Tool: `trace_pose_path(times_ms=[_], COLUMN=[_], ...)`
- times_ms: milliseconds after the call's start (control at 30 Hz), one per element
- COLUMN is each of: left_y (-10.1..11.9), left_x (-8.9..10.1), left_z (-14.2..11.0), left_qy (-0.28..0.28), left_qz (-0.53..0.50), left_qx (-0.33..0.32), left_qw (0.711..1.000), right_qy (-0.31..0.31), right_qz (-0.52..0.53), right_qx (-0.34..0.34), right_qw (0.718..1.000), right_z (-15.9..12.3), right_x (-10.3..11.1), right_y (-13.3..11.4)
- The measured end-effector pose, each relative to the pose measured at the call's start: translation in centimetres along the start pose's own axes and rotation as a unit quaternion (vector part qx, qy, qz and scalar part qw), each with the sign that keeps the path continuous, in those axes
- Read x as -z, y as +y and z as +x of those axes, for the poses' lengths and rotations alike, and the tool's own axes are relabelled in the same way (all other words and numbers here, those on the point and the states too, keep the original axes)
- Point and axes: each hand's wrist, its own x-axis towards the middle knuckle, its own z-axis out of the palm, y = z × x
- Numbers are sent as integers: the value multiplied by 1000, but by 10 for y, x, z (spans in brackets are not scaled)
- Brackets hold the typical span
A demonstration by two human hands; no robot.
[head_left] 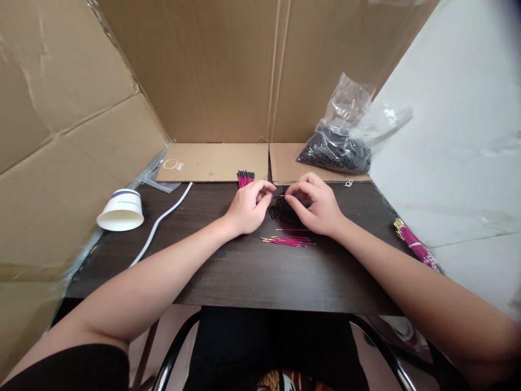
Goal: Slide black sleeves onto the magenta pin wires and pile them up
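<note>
My left hand (248,205) and my right hand (315,205) meet over a small heap of black pieces (280,210) on the dark table (228,271). Between the fingertips of both hands runs one thin pink wire (280,195), pinched at each side. Just in front of my hands lie several loose pink wires with gold tips (288,240). A finished bundle of pink wires with black ends (245,177) lies behind my left hand.
A clear bag of black pieces (337,146) sits at the back right on cardboard. Another pink wire bundle (415,245) lies at the right edge. An upturned paper cup (121,210) and a white cable (163,220) are on the left. Cardboard walls enclose the back and left.
</note>
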Motion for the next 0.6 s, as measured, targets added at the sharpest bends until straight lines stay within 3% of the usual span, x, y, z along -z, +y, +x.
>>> trace_pose_path(times_ms=[133,267,600], left_y=[-3,1,7], left_x=[-1,-1,-4], left_z=[0,-2,-4], left_qy=[14,3,-31], left_qz=[-15,-3,6], left_qx=[-6,-18,-64], left_qw=[1000,1000,997], right_qy=[31,19,-14], right_qz=[62,157,260], right_qx=[-67,-138,-185], right_qw=[995,978,947], right_z=[0,-3,-3], right_x=[-3,-9,-12], right_y=[-4,-5,-5])
